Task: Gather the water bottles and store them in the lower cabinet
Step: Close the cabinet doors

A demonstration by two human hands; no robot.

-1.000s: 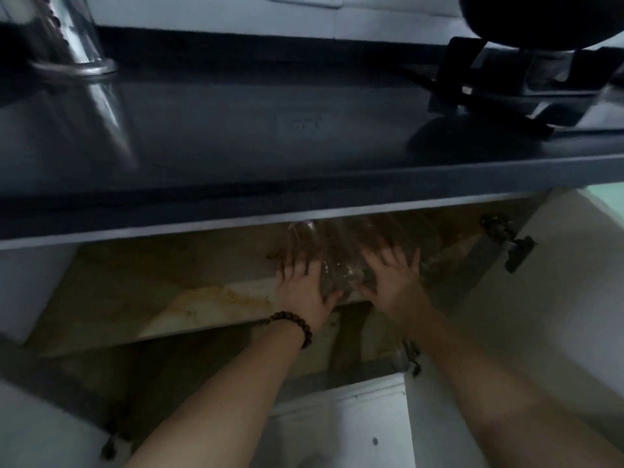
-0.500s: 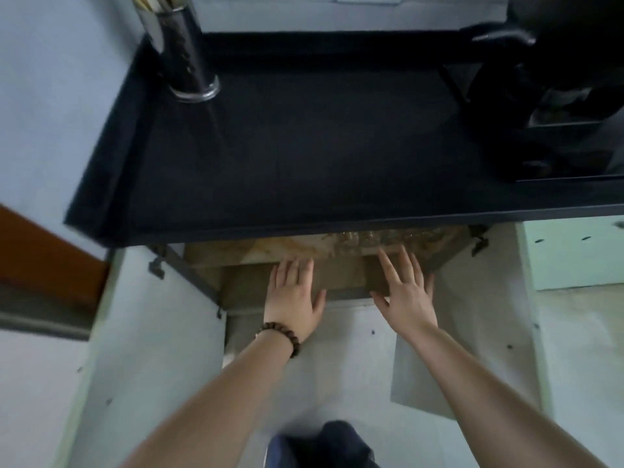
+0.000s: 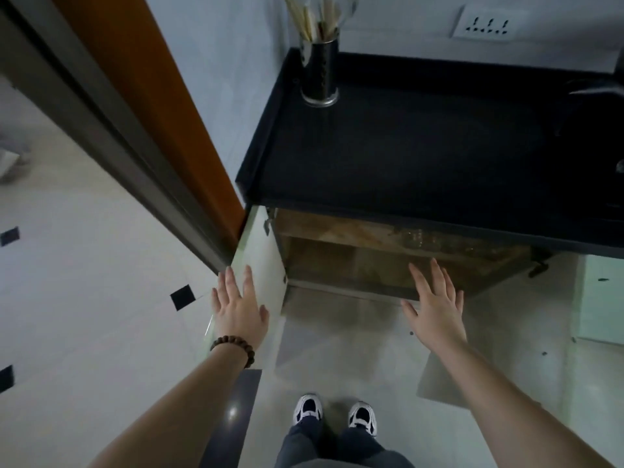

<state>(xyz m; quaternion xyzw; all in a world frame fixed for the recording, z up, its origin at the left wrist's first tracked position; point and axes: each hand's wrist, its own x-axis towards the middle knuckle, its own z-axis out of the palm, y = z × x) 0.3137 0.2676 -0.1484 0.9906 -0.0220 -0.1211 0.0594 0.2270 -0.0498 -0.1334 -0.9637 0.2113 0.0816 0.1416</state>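
Clear plastic water bottles (image 3: 417, 238) lie on the shelf inside the open lower cabinet (image 3: 337, 265), mostly hidden under the black countertop (image 3: 405, 153). My left hand (image 3: 238, 307), with a bead bracelet at the wrist, has its fingers straight over the open left cabinet door (image 3: 261, 261). In front of the cabinet opening my right hand (image 3: 434, 305) is spread flat, holding nothing. The right cabinet door (image 3: 526, 336) stands open beside it.
A metal holder with chopsticks (image 3: 319, 67) stands at the countertop's back left. An orange door and dark frame (image 3: 141, 106) lie left of the cabinet. My feet in white shoes (image 3: 334, 413) stand on the tiled floor. A wall socket (image 3: 489, 23) sits above the counter.
I have stood up and drawn back from the cabinet. Both hands have left the bottles on the shelf; the left hand moved out to the left door, the right hand pulled back to the opening.
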